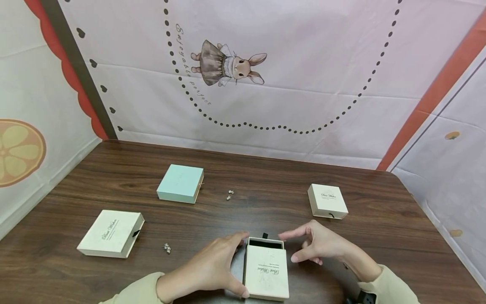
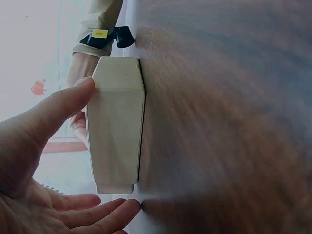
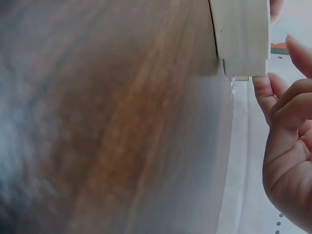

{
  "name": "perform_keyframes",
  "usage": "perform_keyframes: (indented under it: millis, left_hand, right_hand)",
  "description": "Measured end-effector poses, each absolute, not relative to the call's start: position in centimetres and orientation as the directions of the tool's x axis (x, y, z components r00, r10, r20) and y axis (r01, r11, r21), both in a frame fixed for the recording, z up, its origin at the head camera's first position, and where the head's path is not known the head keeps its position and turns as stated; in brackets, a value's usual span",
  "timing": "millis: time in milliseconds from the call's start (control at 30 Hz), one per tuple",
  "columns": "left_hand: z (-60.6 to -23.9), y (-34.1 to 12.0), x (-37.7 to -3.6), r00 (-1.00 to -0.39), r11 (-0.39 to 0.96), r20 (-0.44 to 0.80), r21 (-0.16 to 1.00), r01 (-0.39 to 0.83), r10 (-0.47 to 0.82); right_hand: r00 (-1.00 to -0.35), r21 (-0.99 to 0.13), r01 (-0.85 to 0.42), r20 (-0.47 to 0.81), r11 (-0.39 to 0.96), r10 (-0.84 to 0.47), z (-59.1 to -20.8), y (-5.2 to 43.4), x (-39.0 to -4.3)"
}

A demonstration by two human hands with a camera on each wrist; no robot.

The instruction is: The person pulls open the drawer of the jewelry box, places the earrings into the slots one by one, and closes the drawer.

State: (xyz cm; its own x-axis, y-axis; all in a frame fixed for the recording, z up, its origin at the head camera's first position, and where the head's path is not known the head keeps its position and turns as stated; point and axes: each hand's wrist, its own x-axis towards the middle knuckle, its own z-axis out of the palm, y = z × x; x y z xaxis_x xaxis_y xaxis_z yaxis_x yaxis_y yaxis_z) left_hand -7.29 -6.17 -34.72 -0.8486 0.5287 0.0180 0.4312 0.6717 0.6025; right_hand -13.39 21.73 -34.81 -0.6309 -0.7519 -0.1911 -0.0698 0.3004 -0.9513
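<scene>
A cream drawer-style gift box (image 1: 267,270) lies on the table with its inner tray (image 1: 265,243) slid partway out at the far end, showing a dark interior and a black pull tab (image 1: 265,235). My left hand (image 1: 214,264) grips the box lengthwise from its left, thumb on the near-left corner and forefinger curved round by the tray's far corner. To the right, my right hand (image 1: 322,245) has its forefinger extended to the tray's right corner; its thumb is off the box. In the right wrist view, the forefinger (image 3: 263,90) meets the tray end.
Another cream box (image 1: 111,233) lies at left, a light-blue box (image 1: 180,183) behind it, and a small cream box (image 1: 328,201) at back right. Small silvery earrings (image 1: 166,248) lie near the left box, more earrings (image 1: 229,194) by the blue one. A printed cloth (image 1: 303,84) hangs behind the table.
</scene>
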Motion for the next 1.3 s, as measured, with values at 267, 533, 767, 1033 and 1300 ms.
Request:
perform_keyframes:
  millis: [267,533,767,1033,1300]
  left_hand:
    - [-34.6,-6.2,-7.3,-0.844,0.664,0.031,0.603,0.443,0.535]
    - [-34.6,-6.2,-7.3,-0.843,0.667,0.027,0.598,0.445,0.538]
    - [-34.6,-6.1,-7.2,-0.845,0.680,0.009,0.588,0.438,0.535]
    - [-34.7,-6.2,-7.3,-0.837,0.672,0.024,0.584,0.456,0.547]
    - [-34.8,-6.0,-7.3,-0.838,0.673,0.029,0.581,0.457,0.545]
  right_hand:
    - [-0.642,-0.953,-0.051,-0.198,0.298,-0.741,-34.8,21.6,-12.8]
    - [-0.643,-0.956,-0.063,-0.180,0.286,-0.744,-34.8,21.5,-12.1]
    - [-0.643,-0.957,-0.054,-0.186,0.286,-0.743,-34.8,21.5,-11.7]
    - [-0.638,-0.958,-0.053,-0.183,0.281,-0.748,-34.9,21.3,-11.8]
    - [-0.661,-0.958,-0.038,-0.190,0.285,-0.726,-34.3,21.0,-12.3]
